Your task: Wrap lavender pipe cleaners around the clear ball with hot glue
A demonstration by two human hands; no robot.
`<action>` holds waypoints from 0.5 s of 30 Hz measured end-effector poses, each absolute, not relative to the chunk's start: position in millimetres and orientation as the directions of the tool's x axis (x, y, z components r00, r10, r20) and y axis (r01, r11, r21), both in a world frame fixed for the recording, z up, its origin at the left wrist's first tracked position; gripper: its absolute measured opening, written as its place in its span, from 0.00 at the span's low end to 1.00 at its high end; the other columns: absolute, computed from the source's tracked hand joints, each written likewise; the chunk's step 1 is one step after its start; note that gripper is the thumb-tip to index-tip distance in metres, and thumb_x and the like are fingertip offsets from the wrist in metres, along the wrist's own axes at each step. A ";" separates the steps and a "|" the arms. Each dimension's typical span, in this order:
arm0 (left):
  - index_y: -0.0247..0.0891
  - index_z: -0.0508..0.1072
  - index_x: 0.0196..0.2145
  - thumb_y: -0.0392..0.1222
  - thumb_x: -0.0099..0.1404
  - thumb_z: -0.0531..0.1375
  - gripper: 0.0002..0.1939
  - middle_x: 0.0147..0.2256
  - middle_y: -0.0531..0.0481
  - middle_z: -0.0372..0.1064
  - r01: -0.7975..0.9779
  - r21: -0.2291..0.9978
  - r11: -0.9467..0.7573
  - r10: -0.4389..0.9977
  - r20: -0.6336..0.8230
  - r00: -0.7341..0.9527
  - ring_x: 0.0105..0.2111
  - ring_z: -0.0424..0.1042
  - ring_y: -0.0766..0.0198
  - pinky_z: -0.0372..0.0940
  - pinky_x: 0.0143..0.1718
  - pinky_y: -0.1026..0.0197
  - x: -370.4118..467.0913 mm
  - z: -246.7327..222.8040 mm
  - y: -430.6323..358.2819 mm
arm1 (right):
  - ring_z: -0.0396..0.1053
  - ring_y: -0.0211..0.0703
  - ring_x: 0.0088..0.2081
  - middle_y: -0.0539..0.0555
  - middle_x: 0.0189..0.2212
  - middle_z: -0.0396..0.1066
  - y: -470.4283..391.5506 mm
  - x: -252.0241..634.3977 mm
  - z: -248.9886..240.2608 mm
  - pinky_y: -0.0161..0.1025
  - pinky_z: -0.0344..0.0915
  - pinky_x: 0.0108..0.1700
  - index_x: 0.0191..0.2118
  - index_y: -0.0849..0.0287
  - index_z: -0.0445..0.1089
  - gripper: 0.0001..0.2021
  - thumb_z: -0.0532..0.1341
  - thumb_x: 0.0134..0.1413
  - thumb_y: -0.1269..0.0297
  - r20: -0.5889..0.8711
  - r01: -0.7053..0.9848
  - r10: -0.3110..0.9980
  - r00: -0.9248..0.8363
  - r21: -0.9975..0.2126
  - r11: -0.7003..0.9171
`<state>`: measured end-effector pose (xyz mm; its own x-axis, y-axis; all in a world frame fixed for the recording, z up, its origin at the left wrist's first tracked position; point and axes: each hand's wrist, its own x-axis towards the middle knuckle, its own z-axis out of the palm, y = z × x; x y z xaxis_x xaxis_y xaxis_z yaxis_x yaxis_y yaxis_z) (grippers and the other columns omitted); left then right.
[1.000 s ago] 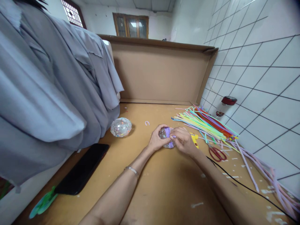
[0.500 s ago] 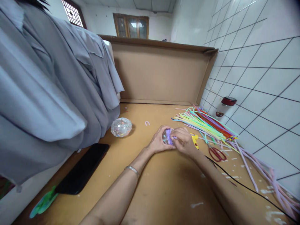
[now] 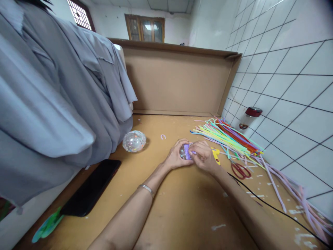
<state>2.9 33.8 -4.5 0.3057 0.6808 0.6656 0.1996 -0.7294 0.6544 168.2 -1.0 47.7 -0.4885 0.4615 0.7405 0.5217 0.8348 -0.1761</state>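
My left hand [image 3: 174, 157] curls its fingers and thumb around a small clear round plastic piece [image 3: 182, 152]. Purple pipe cleaner strips [image 3: 187, 152] lie side by side across it. My right hand [image 3: 205, 155] is closed in a pinch at the piece's right edge, on a short purple pipe cleaner end [image 3: 194, 152]. Part of the plastic piece is hidden behind the fingers. Just beyond my right hand, a yellow glue gun [image 3: 216, 156] lies partly covered.
A clear bowl [image 3: 134, 141] stands left, near a grey cloth [image 3: 104, 90] and a black phone [image 3: 91, 187]. Coloured pipe cleaners [image 3: 226, 137], red-handled scissors [image 3: 241, 171] and a black cable [image 3: 262, 199] lie right. A cardboard panel [image 3: 177, 80] closes the back; a bent pink piece [image 3: 163, 137] lies mid-table.
Both hands stay in almost the same place. The purple strips and the plastic piece have turned very slightly between my fingers.
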 end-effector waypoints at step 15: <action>0.42 0.61 0.50 0.41 0.42 0.72 0.39 0.50 0.45 0.66 0.173 0.726 -0.666 0.741 0.614 0.273 0.50 0.69 0.56 0.64 0.54 0.52 4.7 -8.2 32.2 | 0.68 0.45 0.37 0.54 0.32 0.73 -1.9 168.0 48.2 0.45 0.58 0.40 0.34 0.56 0.66 0.04 0.55 0.57 0.69 0.742 0.532 0.463 -0.485 -0.170 0.829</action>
<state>4.7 32.2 -8.2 0.2727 0.7407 0.6141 0.1732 -0.6656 0.7259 168.0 -1.9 48.2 -0.4851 0.4635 0.7415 0.5322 0.8293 -0.1702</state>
